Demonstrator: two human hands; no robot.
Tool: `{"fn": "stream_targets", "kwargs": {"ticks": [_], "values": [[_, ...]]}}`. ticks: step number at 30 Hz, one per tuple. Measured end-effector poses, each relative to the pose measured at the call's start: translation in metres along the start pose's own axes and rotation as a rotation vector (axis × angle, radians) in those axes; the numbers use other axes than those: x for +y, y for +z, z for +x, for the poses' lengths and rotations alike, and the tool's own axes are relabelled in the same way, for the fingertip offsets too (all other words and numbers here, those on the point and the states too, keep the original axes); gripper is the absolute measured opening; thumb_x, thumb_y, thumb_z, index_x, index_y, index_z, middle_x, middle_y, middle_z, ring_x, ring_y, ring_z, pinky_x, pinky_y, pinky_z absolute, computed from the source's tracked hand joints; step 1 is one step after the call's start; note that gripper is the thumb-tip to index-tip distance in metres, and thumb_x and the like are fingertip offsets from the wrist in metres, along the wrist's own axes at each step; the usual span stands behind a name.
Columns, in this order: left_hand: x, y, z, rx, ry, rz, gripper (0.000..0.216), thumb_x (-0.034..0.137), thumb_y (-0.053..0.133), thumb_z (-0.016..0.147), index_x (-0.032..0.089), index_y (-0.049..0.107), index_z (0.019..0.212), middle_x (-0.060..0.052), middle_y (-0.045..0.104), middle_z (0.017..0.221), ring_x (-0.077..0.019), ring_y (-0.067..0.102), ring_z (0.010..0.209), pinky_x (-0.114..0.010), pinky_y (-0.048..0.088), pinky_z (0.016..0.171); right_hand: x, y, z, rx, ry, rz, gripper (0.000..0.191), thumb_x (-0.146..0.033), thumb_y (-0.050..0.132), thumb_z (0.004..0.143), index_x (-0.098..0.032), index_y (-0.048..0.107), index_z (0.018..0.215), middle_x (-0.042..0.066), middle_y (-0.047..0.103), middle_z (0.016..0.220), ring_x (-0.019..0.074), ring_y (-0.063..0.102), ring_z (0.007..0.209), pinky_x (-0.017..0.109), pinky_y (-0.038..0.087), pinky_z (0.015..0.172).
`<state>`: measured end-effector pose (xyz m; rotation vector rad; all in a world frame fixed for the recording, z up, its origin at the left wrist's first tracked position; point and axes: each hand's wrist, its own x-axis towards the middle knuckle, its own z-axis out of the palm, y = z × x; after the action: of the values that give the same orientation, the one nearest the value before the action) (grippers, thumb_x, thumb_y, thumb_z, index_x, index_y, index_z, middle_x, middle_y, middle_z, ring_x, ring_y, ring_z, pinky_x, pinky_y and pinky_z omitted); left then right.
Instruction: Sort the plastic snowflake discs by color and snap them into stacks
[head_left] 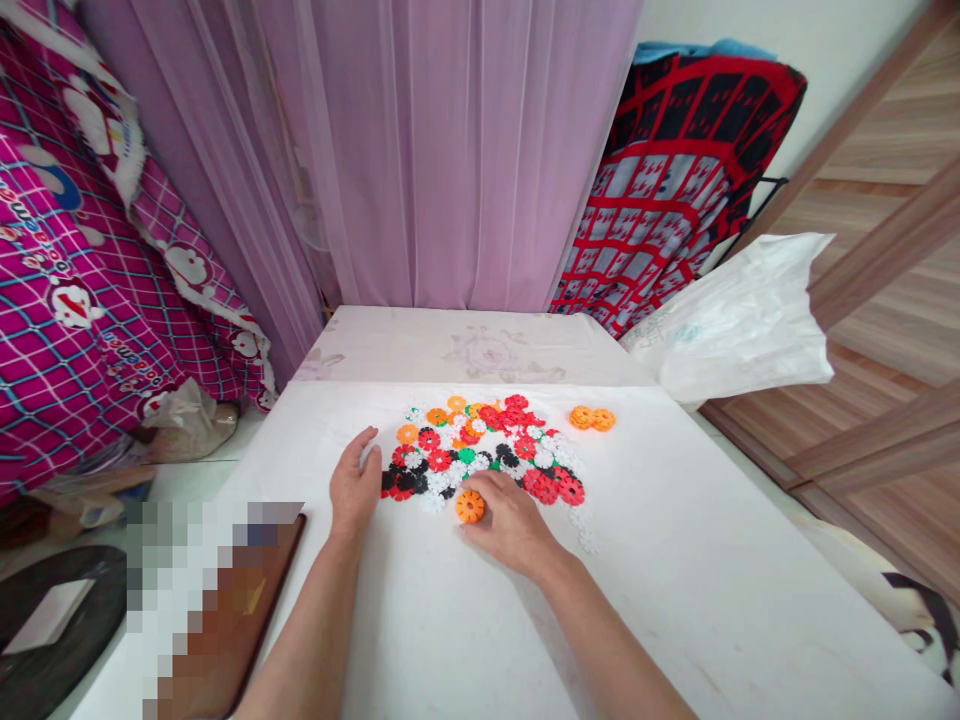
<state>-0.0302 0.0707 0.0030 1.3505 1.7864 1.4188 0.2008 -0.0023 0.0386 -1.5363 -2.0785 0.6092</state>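
A heap of small flower-shaped plastic discs (487, 445) in red, white, black, orange and green lies on the white table (675, 560). My right hand (510, 520) is closed at the heap's near edge, its fingers pinching an orange disc (470, 506). My left hand (356, 485) rests flat on the table at the heap's left edge, fingers stretched out and holding nothing. Two joined orange discs (592, 419) lie apart to the right of the heap.
A white plastic bag (739, 320) sits at the table's far right corner. A brown board (232, 610) lies at the left edge. Pink curtains (450, 150) and patterned bedding (82, 260) stand behind. A red-and-black blanket (675, 190) hangs at the back right.
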Motion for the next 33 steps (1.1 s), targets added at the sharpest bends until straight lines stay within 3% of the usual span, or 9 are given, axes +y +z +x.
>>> {"fn": "stream_targets", "kwargs": {"ticks": [8,18,22,25,28,33], "values": [[0.000,0.000,0.000,0.011,0.008,0.017,0.032,0.028,0.052,0.085,0.023,0.067,0.113,-0.004,0.067,0.125,-0.0201,0.059,0.119,-0.038,0.042,0.109,-0.001,0.003,0.001,-0.028,0.038,-0.102,0.038,-0.017,0.062,0.074,-0.025,0.064,0.111,0.004,0.065,0.112,0.0216,0.055,0.108,0.032,0.042,0.095],[0.003,-0.001,0.000,-0.002,-0.010,0.044,0.033,0.027,0.052,0.085,0.022,0.066,0.115,-0.005,0.067,0.126,-0.0209,0.059,0.120,-0.038,0.042,0.108,-0.001,-0.001,0.002,-0.062,0.024,-0.102,0.037,-0.019,0.067,0.072,-0.022,0.066,0.109,0.005,0.065,0.110,0.0219,0.056,0.105,0.032,0.042,0.094],[0.000,-0.001,0.000,0.002,-0.006,0.039,0.033,0.029,0.052,0.085,0.024,0.066,0.114,-0.004,0.066,0.127,-0.0214,0.058,0.121,-0.039,0.041,0.109,0.005,-0.018,0.025,-0.012,-0.007,-0.126,0.019,-0.023,0.061,0.083,-0.023,0.069,0.099,0.005,0.067,0.105,0.0202,0.057,0.102,0.031,0.043,0.091],[-0.001,-0.001,0.001,-0.004,-0.008,0.033,0.033,0.030,0.053,0.085,0.024,0.066,0.114,-0.004,0.066,0.128,-0.0218,0.057,0.122,-0.040,0.040,0.110,0.013,-0.030,0.058,0.056,-0.036,-0.281,0.027,-0.019,0.050,0.090,-0.022,0.068,0.110,0.007,0.066,0.114,0.0215,0.055,0.109,0.033,0.041,0.095],[-0.003,-0.001,0.001,-0.002,-0.007,0.019,0.032,0.030,0.053,0.085,0.025,0.067,0.113,-0.004,0.066,0.127,-0.0220,0.058,0.122,-0.040,0.040,0.110,0.021,-0.035,0.086,0.000,-0.043,-0.456,0.038,-0.015,0.046,0.091,-0.021,0.060,0.126,0.009,0.058,0.133,0.0254,0.046,0.124,0.040,0.036,0.102],[-0.006,0.001,0.002,-0.002,0.013,0.012,0.032,0.030,0.053,0.085,0.025,0.067,0.113,-0.004,0.066,0.127,-0.0218,0.058,0.121,-0.041,0.039,0.110,0.036,-0.032,0.084,-0.071,-0.016,-0.566,0.036,-0.017,0.044,0.092,-0.024,0.064,0.121,0.007,0.056,0.138,0.0274,0.037,0.132,0.046,0.031,0.103]]}}
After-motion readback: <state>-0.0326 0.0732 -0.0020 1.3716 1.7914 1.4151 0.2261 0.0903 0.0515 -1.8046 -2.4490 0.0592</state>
